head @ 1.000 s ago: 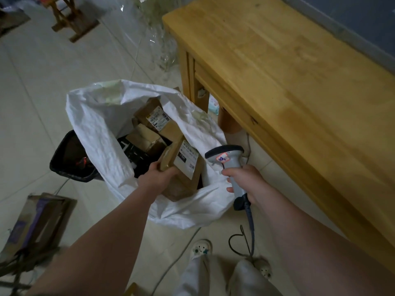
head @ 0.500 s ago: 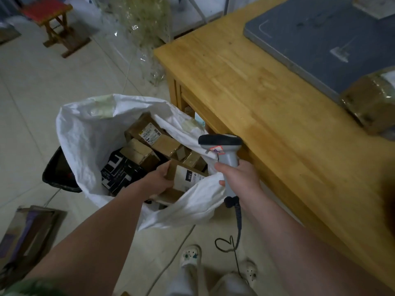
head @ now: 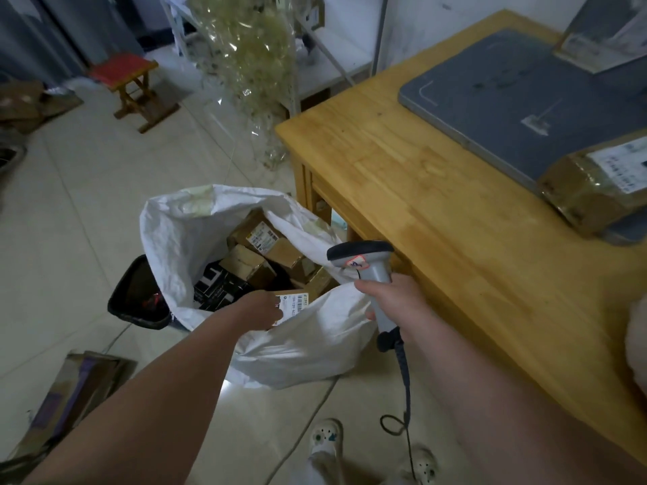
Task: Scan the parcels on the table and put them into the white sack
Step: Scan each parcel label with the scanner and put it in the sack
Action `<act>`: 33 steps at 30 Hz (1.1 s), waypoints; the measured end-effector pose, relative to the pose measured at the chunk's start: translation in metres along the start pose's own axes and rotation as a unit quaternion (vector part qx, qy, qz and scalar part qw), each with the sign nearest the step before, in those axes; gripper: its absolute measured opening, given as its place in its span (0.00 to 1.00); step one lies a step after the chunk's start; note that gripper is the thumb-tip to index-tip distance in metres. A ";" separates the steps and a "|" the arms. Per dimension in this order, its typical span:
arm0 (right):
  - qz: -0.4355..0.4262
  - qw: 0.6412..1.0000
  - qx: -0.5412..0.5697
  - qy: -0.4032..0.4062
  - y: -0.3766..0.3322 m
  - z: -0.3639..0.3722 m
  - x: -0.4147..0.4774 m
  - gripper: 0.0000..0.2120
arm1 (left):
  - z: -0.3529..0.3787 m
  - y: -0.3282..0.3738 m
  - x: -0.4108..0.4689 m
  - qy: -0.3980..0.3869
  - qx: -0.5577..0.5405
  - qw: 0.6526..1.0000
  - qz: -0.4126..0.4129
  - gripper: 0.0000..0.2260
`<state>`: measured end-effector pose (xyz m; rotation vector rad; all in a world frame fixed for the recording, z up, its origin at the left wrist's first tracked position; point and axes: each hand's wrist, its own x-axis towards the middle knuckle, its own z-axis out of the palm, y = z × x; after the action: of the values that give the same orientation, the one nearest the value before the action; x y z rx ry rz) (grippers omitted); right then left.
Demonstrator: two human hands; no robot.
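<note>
The white sack (head: 175, 236) stands open on the floor beside the wooden table (head: 420, 211), with several brown boxes and a black one inside. My left hand (head: 261, 309) reaches into its mouth and grips a brown parcel with a white barcode label (head: 296, 304), which sits low in the sack with its near part hidden behind the rim. My right hand (head: 388, 302) holds the grey barcode scanner (head: 362, 255) by its handle above the sack's right edge. Another taped brown parcel (head: 602, 185) lies on the table at the far right.
A grey mat (head: 518, 99) covers the table's back part. A black bin (head: 138, 295) stands left of the sack, and flattened cardboard (head: 70, 390) lies on the floor at lower left. The scanner cable (head: 406, 383) hangs to the floor by my feet. A red-topped stool (head: 129, 82) stands far left.
My left hand has lowered the labelled parcel from above the sack's rim down inside it. The view has tilted up, which brings the mat and the parcel on the table into sight.
</note>
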<state>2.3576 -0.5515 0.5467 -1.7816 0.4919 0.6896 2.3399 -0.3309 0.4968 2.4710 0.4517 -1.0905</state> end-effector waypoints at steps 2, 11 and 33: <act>-0.001 0.999 0.036 0.000 -0.006 -0.009 -0.012 0.10 | -0.015 0.017 -0.017 0.008 -0.031 0.999 0.038 0.17; -0.067 0.979 0.167 0.094 -0.012 -0.107 -0.086 0.10 | -0.036 0.163 -0.079 0.051 -0.141 0.958 0.246 0.15; -0.111 0.865 0.350 0.341 0.137 -0.358 -0.232 0.04 | 0.179 0.386 -0.130 0.049 0.172 0.798 0.576 0.07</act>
<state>2.1739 -0.9362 0.6838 -1.2934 0.8597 -0.3084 2.3147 -0.7683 0.5730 2.3500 -1.2073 -0.4976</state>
